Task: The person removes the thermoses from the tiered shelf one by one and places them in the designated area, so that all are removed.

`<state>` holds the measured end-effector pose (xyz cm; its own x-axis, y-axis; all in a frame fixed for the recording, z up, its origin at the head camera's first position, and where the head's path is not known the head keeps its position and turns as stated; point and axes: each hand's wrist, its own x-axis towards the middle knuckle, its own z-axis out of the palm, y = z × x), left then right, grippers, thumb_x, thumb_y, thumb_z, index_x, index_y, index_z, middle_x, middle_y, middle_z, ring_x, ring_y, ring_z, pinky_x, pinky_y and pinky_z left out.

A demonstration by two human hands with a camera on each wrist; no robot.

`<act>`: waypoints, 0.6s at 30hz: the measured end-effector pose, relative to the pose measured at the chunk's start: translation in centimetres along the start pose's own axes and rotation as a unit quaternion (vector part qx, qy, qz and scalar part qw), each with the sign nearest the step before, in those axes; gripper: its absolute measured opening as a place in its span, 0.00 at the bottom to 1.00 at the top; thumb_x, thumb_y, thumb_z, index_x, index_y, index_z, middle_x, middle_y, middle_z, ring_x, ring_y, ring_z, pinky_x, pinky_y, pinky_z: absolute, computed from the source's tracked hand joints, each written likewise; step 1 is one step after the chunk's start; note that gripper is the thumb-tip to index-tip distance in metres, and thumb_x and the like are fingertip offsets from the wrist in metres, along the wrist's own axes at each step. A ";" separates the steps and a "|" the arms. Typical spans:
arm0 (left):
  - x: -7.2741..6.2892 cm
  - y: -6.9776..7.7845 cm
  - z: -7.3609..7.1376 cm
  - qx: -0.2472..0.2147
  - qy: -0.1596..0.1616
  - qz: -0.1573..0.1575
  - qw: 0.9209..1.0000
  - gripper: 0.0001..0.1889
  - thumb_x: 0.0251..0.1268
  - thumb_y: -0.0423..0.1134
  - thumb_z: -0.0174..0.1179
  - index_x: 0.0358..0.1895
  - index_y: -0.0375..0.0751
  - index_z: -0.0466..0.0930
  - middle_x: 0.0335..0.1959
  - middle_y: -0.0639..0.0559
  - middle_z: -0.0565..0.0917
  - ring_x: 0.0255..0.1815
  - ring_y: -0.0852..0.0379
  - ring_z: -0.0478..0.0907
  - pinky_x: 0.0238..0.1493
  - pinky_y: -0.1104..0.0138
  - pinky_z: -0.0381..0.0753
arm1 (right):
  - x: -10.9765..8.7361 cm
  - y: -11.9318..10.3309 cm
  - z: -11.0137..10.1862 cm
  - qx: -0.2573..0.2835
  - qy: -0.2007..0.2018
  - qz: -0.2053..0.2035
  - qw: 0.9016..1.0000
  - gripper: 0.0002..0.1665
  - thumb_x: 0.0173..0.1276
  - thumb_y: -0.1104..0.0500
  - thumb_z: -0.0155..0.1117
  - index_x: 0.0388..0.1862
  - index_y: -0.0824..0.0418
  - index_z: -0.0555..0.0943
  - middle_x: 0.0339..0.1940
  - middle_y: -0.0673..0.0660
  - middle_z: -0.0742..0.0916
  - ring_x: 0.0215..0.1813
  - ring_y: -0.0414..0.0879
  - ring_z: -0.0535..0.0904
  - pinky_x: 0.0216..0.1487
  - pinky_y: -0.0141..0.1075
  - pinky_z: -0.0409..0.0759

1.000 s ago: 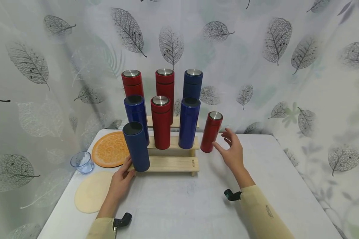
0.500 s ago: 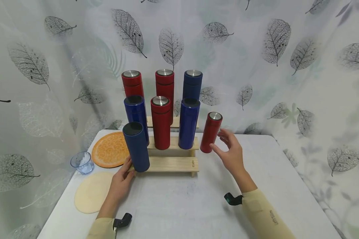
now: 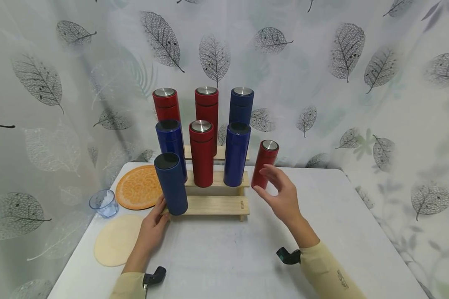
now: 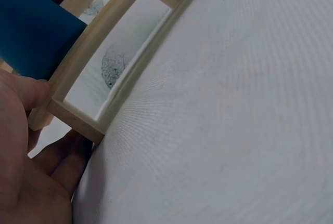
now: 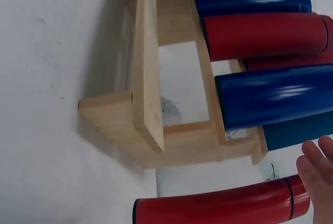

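My left hand (image 3: pixel 152 227) holds the left end of a tiered wooden rack (image 3: pixel 213 205), thumb at the shelf edge and fingers lower behind the leg in the left wrist view. A dark blue thermos (image 3: pixel 171 185) stands on the lowest shelf beside that hand. Right of the rack, a red thermos (image 3: pixel 266 157) with a steel-topped lid stands on the table. In front of it, my right hand (image 3: pixel 283 199) has thumb and fingers spread in a loose curve, overlapping its lower part. The right wrist view shows its fingers (image 5: pixel 316 164) by the lid end; contact is unclear.
On the middle shelf stand a blue, a red (image 3: pixel 201 155) and another blue thermos (image 3: pixel 236 155). Two red ones and a dark blue one (image 3: pixel 241 106) stand on the top shelf. At left lie an orange disc (image 3: pixel 136 189), a cream disc (image 3: pixel 116 243) and a glass (image 3: pixel 104 204).
My right hand has moved left, from beside the red thermos to in front of its lower part. My left hand, the rack and the thermoses have stayed in place.
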<state>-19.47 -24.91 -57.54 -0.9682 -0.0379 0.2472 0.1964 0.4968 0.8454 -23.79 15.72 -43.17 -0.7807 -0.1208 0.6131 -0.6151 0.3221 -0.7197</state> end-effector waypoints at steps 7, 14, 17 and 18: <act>0.2 0.0 0.0 -0.009 0.002 0.000 1.000 0.29 0.86 0.33 0.55 0.85 0.38 0.64 0.88 0.51 0.57 0.82 0.41 0.65 0.62 0.86 0.67 | -0.3 1.1 1.0 0.019 -0.043 -0.011 0.999 0.39 0.65 0.68 0.82 0.74 0.60 0.78 0.63 0.58 0.87 0.67 0.54 0.85 0.71 0.46 0.79; 0.0 0.1 -0.2 -0.009 0.001 -0.008 1.000 0.29 0.87 0.35 0.55 0.85 0.38 0.64 0.88 0.50 0.57 0.84 0.41 0.62 0.64 0.86 0.63 | -0.3 0.2 3.1 0.048 -0.070 -0.019 0.996 0.41 0.63 0.71 0.82 0.75 0.65 0.77 0.64 0.62 0.88 0.66 0.58 0.85 0.67 0.57 0.81; 0.1 0.1 -0.1 -0.008 -0.003 -0.009 1.000 0.29 0.87 0.35 0.54 0.85 0.38 0.64 0.88 0.51 0.57 0.84 0.41 0.62 0.65 0.86 0.62 | -0.2 0.0 3.8 0.070 -0.077 -0.021 0.994 0.40 0.63 0.73 0.81 0.74 0.68 0.77 0.64 0.64 0.87 0.67 0.60 0.85 0.69 0.55 0.80; 0.1 0.1 -0.1 -0.008 -0.004 -0.009 1.000 0.29 0.87 0.36 0.55 0.85 0.38 0.64 0.88 0.51 0.57 0.84 0.41 0.61 0.65 0.86 0.62 | -0.3 0.0 4.0 0.076 -0.080 -0.022 0.994 0.40 0.64 0.73 0.80 0.74 0.68 0.77 0.65 0.64 0.87 0.67 0.60 0.84 0.69 0.54 0.80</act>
<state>-19.48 -24.94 -57.34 -0.9728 -0.0395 0.2284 0.1817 0.4817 0.8573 -24.02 11.95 -44.61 -0.7528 -0.2831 0.5943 -0.6490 0.1684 -0.7419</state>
